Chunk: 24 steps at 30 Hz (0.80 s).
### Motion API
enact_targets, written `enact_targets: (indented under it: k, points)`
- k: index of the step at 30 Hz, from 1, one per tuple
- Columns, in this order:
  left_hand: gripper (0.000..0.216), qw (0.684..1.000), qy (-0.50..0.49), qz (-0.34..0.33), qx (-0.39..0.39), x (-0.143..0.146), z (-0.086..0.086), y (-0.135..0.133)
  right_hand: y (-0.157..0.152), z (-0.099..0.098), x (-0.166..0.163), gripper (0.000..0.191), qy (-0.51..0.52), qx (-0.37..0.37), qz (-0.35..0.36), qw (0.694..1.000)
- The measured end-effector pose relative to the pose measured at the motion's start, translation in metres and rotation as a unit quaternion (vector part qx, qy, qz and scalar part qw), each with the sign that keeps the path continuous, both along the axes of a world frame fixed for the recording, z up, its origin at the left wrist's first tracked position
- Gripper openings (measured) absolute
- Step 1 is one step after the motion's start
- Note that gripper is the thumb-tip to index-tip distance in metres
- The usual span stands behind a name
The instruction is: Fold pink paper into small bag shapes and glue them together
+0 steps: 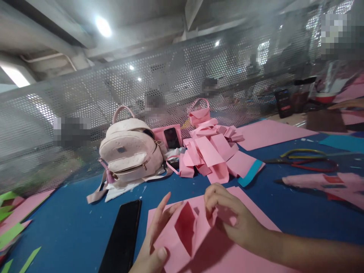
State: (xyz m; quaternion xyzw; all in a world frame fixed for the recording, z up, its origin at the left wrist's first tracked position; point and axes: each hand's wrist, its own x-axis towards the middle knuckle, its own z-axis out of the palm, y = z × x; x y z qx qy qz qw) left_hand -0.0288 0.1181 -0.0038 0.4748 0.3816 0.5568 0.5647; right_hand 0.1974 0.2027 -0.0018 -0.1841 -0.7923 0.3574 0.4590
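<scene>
A folded pink paper pouch (178,237), its top parted so the inside shows, is held between my two hands above a flat pink paper sheet (250,212). My left hand (156,235) grips its left side, thumb in front and fingers behind. At the right edge, the fingers of my right hand (227,212) are bent and pinch the paper. Just left of my left hand lies a black phone (122,235). Beyond my hands is a heap of folded pink paper pieces (207,148), with a small pink paper bag (199,113) with a handle at its top.
Left of the heap stands a pale pink backpack (127,148). Scissors (304,159) and a pink glue gun (321,182) lie at right on the blue table (71,223). Green paper scraps (11,235) lie at left. A perforated metal screen (176,76) runs along the back.
</scene>
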Motion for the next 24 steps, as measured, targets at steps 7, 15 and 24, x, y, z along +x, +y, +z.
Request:
enact_targets:
  k: [7, 15, 24]
  points:
    - [0.114, 0.994, 0.095, 0.019, 0.052, 0.006, -0.009, 0.003, 0.004, 0.004, 0.0, 0.02, 0.003, -0.018, -0.045, 0.999]
    - [0.11, 0.99, 0.114, 0.024, 0.077, 0.0, -0.008, 0.0, 0.003, 0.006, 0.001, 0.021, -0.025, -0.033, -0.092, 0.995]
    - [0.12, 0.983, 0.145, 0.08, 0.075, -0.004, -0.019, -0.002, -0.018, 0.017, 0.006, 0.051, -0.126, 0.29, -0.005, 0.949]
